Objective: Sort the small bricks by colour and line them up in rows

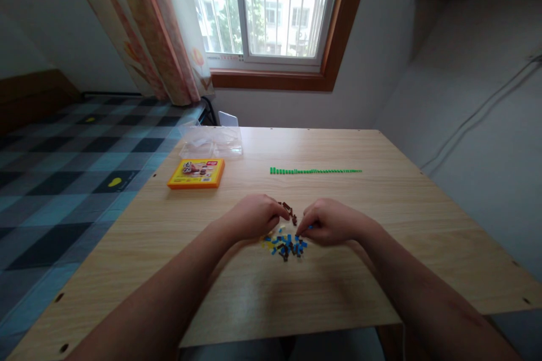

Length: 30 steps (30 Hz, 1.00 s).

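On one wooden table (pixel 245 302), as the clock's centre: one mixed pile (pixel 286 246) of blue, brown and yellow blocks, too jumbled to count. At 12 o'clock, one brown cluster (pixel 294 219); at 1, one row of green blocks (pixel 315 171), too fine to count; at 10, one yellow box (pixel 197 174). Forearms angled in from 8 and 4, fingers curled: left hand (pixel 254 217) beside the brown cluster, right hand (pixel 329 223) at the pile's edge; grip impossible to tell in both.
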{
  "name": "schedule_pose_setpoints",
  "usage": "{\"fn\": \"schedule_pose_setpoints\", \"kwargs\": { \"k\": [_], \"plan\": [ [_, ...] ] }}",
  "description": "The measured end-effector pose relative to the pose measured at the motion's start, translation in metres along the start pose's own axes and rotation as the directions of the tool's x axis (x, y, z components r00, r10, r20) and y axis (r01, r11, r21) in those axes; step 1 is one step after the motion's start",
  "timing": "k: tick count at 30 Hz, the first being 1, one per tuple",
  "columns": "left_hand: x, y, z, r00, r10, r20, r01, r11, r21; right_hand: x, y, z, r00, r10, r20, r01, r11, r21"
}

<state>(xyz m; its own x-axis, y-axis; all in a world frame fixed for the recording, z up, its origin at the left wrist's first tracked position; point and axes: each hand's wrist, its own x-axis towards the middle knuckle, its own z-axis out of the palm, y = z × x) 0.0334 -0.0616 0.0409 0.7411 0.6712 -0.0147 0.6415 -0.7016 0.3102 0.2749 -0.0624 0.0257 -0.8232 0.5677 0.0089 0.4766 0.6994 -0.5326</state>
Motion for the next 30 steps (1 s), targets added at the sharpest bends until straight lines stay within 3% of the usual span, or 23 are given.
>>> {"fn": "schedule_pose_setpoints", "kwargs": {
  "k": [10, 17, 23, 30],
  "plan": [
    [-0.001, -0.004, 0.000, 0.999, -0.040, -0.025, 0.040, 0.999, 0.000, 0.001, 0.005, -0.005, 0.987, 0.057, -0.153, -0.075, 0.991, -0.112],
    [0.000, -0.009, 0.003, 0.988, -0.119, -0.101, 0.124, 0.991, 0.044, 0.003, 0.002, 0.001, 0.993, 0.019, -0.114, -0.030, 0.995, -0.093],
    [0.001, -0.009, 0.001, 0.982, -0.144, -0.119, 0.152, 0.987, 0.058, 0.003, 0.002, -0.001, 0.987, 0.017, -0.162, -0.033, 0.995, -0.098],
    [0.000, -0.008, 0.001, 0.980, -0.163, -0.114, 0.175, 0.979, 0.109, 0.001, -0.005, -0.002, 0.999, -0.021, -0.033, 0.021, 1.000, -0.010]
  ]
}}
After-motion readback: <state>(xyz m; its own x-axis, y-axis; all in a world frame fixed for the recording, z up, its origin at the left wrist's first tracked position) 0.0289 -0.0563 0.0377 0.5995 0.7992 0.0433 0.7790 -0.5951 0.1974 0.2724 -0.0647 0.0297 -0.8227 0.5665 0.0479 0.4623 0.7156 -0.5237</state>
